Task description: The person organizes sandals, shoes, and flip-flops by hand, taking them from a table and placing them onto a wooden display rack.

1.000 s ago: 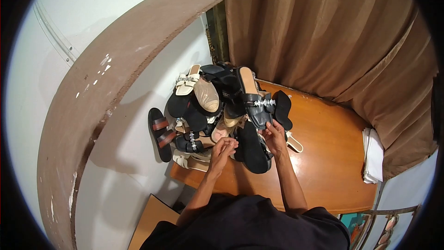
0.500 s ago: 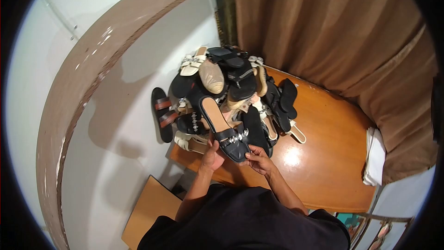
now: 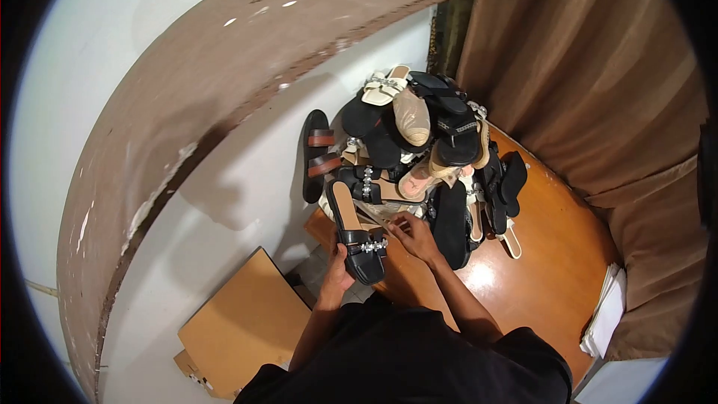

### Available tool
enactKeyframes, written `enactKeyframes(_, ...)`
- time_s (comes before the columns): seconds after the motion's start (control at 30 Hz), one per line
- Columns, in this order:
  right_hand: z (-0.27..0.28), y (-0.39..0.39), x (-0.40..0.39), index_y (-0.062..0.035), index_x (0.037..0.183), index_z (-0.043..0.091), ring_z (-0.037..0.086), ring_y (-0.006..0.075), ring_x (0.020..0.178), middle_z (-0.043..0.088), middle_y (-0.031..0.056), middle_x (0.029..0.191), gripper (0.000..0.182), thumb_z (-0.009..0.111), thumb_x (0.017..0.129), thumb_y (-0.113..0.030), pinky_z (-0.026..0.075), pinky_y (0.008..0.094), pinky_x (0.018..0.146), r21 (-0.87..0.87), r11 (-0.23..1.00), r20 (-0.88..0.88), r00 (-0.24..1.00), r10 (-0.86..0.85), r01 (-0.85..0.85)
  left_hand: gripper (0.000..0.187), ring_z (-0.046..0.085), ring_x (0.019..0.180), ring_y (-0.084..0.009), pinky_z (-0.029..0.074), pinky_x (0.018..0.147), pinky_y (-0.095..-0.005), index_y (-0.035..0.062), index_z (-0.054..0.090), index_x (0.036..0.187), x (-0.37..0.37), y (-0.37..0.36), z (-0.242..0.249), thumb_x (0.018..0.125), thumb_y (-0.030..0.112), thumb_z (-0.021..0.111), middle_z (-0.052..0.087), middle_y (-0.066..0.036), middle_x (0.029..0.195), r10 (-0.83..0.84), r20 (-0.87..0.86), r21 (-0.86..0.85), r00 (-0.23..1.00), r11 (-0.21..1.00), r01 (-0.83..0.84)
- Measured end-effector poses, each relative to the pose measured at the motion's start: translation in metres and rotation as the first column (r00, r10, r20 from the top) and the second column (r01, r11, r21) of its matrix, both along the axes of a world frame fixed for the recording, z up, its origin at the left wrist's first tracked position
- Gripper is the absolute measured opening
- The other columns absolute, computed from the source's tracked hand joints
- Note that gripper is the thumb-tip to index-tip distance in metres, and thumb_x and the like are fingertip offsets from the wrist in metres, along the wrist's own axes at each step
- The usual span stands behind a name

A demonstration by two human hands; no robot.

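A black slide sandal (image 3: 346, 209) with a tan insole and a jewelled strap hangs before the table's near edge. My left hand (image 3: 338, 271) grips its side near the strap, with the toe towards me. To the right, my right hand (image 3: 413, 239) is apart from this sandal, its fingers loosely bent and apart with nothing seen in them. Beyond both hands lies a heap of footwear. It includes a black jewelled sandal (image 3: 366, 184), a beige closed shoe (image 3: 411, 118), a white slide (image 3: 384, 90) and a black sole (image 3: 450, 226).
The heap stands on a glossy wooden table (image 3: 546, 217). A black slide with brown straps (image 3: 318, 151) leans at the wall on the left. Folded white sheets (image 3: 604, 313) lie at the table's right edge, beside a brown curtain (image 3: 576, 67). At lower left is a tan board (image 3: 247, 322).
My right hand has let go of the sandal's toe and moved to its right. The left hand keeps the sandal, now more upright. The view has swung left.
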State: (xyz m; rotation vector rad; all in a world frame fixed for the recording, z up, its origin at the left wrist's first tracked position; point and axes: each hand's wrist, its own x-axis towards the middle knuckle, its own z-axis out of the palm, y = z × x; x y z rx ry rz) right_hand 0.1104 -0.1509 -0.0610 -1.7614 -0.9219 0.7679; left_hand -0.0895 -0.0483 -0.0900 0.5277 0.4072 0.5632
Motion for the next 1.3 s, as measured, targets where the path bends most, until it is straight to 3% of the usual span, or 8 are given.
enactKeyframes(0.03, 0.002, 0.01, 0.0, 0.0002, 0.106, 0.063, 0.068, 0.0227, 0.083, 0.068, 0.0112, 0.094, 0.031, 0.064, 0.094, -0.029, 0.054, 0.0321, 0.079, 0.002, 1.0, 0.001, 1.0, 0.011, -0.011, 0.075, 0.06, 0.109, -0.0243, 0.054, 0.09, -0.0445, 0.0198, 0.038, 0.137, -0.004, 0.001, 0.0, 0.079, 0.049, 0.074, 0.057, -0.007, 0.119, -0.001, 0.001, -0.014, 1.0, 1.0, 0.001)
enactKeyframes(0.13, 0.007, 0.042, -0.004, -0.0025, 0.12, 0.055, 0.058, 0.0367, 0.101, 0.059, 0.0203, 0.107, 0.043, 0.071, 0.083, -0.016, 0.05, 0.0433, 0.085, 0.02, 0.999, 0.569, 0.821, -0.045, 0.041, 0.073, 0.06, 0.108, -0.0239, 0.054, 0.089, -0.0442, 0.0191, 0.04, 0.136, -0.015, 0.004, -0.003, 0.08, 0.052, 0.072, 0.057, -0.007, 0.117, -0.001, 0.01, -0.045, 1.0, 0.999, 0.002)
enactKeyframes(0.4, -0.015, 0.108, -0.015, -0.0017, 0.133, 0.049, 0.045, 0.0455, 0.116, 0.043, 0.0288, 0.134, 0.066, 0.075, 0.074, -0.015, 0.041, 0.0518, 0.098, 0.026, 0.998, 0.843, 0.535, -0.048, 0.049, 0.073, 0.062, 0.105, -0.0229, 0.055, 0.088, -0.044, 0.0143, 0.044, 0.134, -0.03, 0.013, 0.007, 0.08, 0.056, 0.07, 0.06, -0.008, 0.116, -0.002, 0.02, -0.098, 1.0, 0.995, 0.004)
enactKeyframes(0.63, -0.011, 0.129, -0.02, 0.0011, 0.131, 0.05, 0.044, 0.05, 0.116, 0.043, 0.0308, 0.134, 0.056, 0.061, 0.076, -0.004, 0.045, 0.0527, 0.092, -0.123, 0.982, 0.858, 0.512, 0.034, 0.141, 0.08, 0.063, 0.107, -0.0237, 0.053, 0.093, -0.0439, 0.0059, 0.049, 0.132, -0.043, 0.017, 0.01, 0.082, 0.068, 0.055, 0.062, -0.01, 0.119, -0.058, 0.036, 0.003, 0.998, 0.998, 0.058)
enactKeyframes(0.8, -0.021, 0.124, -0.021, 0.0012, 0.129, 0.052, 0.045, 0.0502, 0.114, 0.045, 0.0301, 0.129, 0.054, 0.061, 0.076, -0.001, 0.046, 0.0517, 0.092, -0.038, 0.996, 0.83, 0.558, -0.013, 0.08, 0.072, 0.062, 0.108, -0.024, 0.054, 0.09, -0.0439, 0.0122, 0.045, 0.133, -0.05, 0.021, 0.001, 0.083, 0.063, 0.061, 0.061, -0.009, 0.117, -0.014, 0.064, -0.08, 0.998, 0.997, 0.02)
enactKeyframes(0.97, -0.014, 0.107, -0.015, -0.0013, 0.124, 0.054, 0.047, 0.0432, 0.108, 0.048, 0.0252, 0.118, 0.054, 0.066, 0.072, -0.001, 0.044, 0.0492, 0.092, 0.08, 0.996, 0.818, 0.573, -0.051, -0.026, 0.079, 0.064, 0.106, -0.0242, 0.053, 0.092, -0.0432, 0.0048, 0.051, 0.131, -0.054, 0.02, 0.013, 0.086, 0.07, 0.05, 0.064, -0.012, 0.118, -0.033, 0.044, -0.071, 0.998, 0.997, 0.036)
enactKeyframes(1.13, 0.003, 0.095, -0.021, -0.0033, 0.122, 0.056, 0.047, 0.0373, 0.101, 0.05, 0.0194, 0.112, 0.059, 0.071, 0.065, 0.0, 0.044, 0.0457, 0.089, 0.146, 0.981, 0.732, 0.681, -0.019, -0.129, 0.079, 0.063, 0.106, -0.024, 0.052, 0.093, -0.0446, 0.0049, 0.052, 0.13, -0.061, 0.024, 0.005, 0.084, 0.07, 0.053, 0.064, -0.009, 0.116, -0.049, 0.044, -0.132, 0.998, 0.99, 0.055)
enactKeyframes(1.3, -0.004, 0.074, -0.034, -0.0088, 0.141, 0.042, 0.043, 0.0385, 0.111, 0.041, 0.0214, 0.131, 0.083, 0.07, 0.064, 0.003, 0.043, 0.0465, 0.095, 0.107, 0.977, 0.63, 0.773, 0.076, -0.184, 0.076, 0.066, 0.104, -0.0288, 0.055, 0.089, -0.0472, 0.0036, 0.055, 0.126, -0.063, 0.027, -0.003, 0.087, 0.069, 0.05, 0.065, -0.016, 0.117, -0.029, 0.063, -0.181, 0.998, 0.983, 0.04)
